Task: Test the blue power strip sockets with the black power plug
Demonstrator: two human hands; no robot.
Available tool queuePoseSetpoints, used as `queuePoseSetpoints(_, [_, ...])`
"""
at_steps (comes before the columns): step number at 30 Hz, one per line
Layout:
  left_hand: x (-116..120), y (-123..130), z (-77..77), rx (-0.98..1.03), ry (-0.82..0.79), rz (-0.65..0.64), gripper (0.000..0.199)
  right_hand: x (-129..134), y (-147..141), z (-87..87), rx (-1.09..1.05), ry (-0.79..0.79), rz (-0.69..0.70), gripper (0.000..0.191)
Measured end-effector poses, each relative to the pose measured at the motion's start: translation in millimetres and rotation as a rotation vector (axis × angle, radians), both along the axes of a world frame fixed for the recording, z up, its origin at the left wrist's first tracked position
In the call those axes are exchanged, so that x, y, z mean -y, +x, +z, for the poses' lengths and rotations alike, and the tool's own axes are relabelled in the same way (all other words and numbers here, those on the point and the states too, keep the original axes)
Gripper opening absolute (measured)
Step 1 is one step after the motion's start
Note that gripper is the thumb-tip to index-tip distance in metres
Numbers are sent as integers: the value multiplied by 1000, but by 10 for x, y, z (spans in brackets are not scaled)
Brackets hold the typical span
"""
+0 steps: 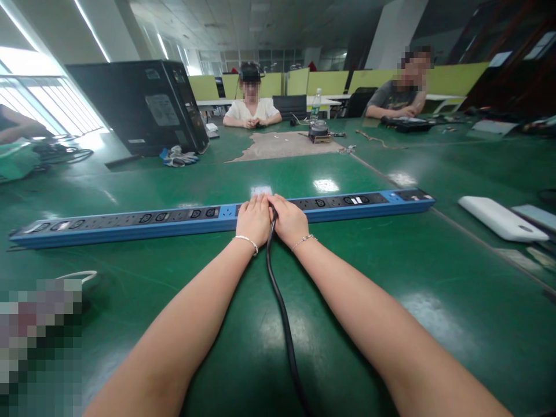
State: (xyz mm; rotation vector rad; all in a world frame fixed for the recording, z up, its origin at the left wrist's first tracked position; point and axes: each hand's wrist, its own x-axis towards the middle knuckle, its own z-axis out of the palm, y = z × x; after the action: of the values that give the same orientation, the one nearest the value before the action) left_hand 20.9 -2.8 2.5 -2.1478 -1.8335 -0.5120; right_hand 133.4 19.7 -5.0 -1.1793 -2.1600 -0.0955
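Note:
A long blue power strip with black sockets lies across the green table. My left hand is closed over the middle of the strip, its fingers together and reaching toward the far side. Right beside it and touching it, my right hand is closed around the end of a black power cord. The cord comes out between my hands and runs toward me over the near part of the table. Its plug is hidden under my fingers, so I cannot tell whether it sits in a socket.
A black computer case stands at the back left, with gloves beside it. Cardboard and a bottle are farther back. At right lies a white device. Two people sit across the table; another person's arm shows far left.

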Motion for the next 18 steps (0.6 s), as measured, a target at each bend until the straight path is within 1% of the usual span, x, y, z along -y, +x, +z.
queuePoseSetpoints(4, [5,2,-14,-34,6,14,46,-17,11,2,-37,-7,-3,36])
queuePoseSetpoints(10, [-28,-25,-66,-39,82,-14,43,-20,27,-37,-100,52,-3,35])
queuePoseSetpoints(15, [-28,-24,-71,-36,78,-25,45,-39,39,-78,-123,56,15,34])
queuePoseSetpoints(17, [-26,-19,-68,-32,69,-23,46,-26,40,-41,-133,59,22,33])
queuePoseSetpoints(18, [-26,-17,-67,-31,62,-21,47,-13,41,8,-147,76,26,33])
